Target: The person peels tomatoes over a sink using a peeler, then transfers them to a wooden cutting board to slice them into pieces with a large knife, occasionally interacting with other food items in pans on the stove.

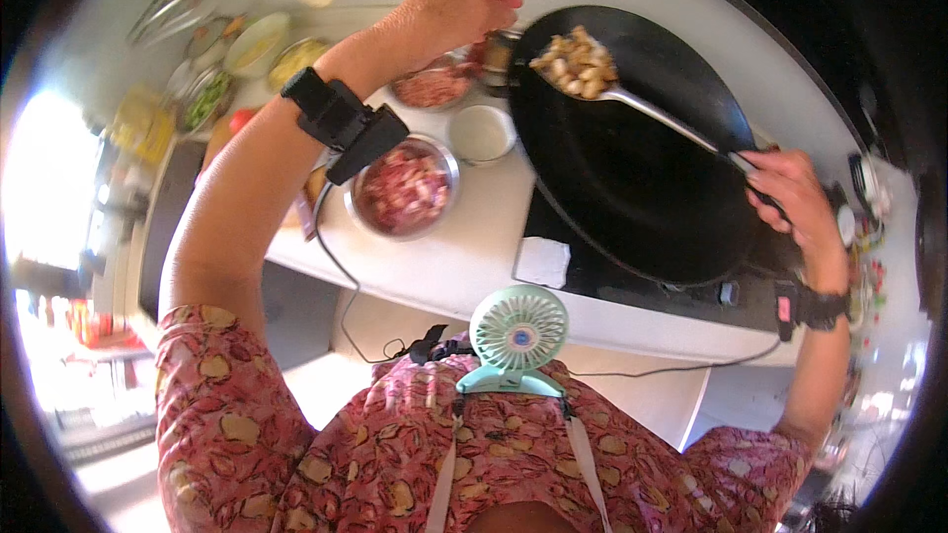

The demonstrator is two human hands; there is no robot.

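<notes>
My right hand point(789, 196) grips the black handle of a metal ladle point(663, 117). A heap of browned, pale chunks, perhaps garlic cloves point(578, 66), fills the ladle's bowl. Beneath it is a large black wok point(637, 185), whose dark inner surface shows a slight sheen. Curled at the far left of the wok's rim is my left hand point(474, 4), blurred, its palm turned out of sight. Whether its fingers hold anything is hidden. Below that hand stand a jar point(500, 63) with dark contents and a bowl of minced meat point(433, 85).
The wok sits over a black cooktop point(544, 215) with a white piece, perhaps paper or cloth point(543, 262), at its corner. Left of it are a metal bowl of cut meat point(406, 189), a white bowl point(481, 133) and chopped greens point(207, 100). A mint-green fan point(520, 329) hangs at my chest.
</notes>
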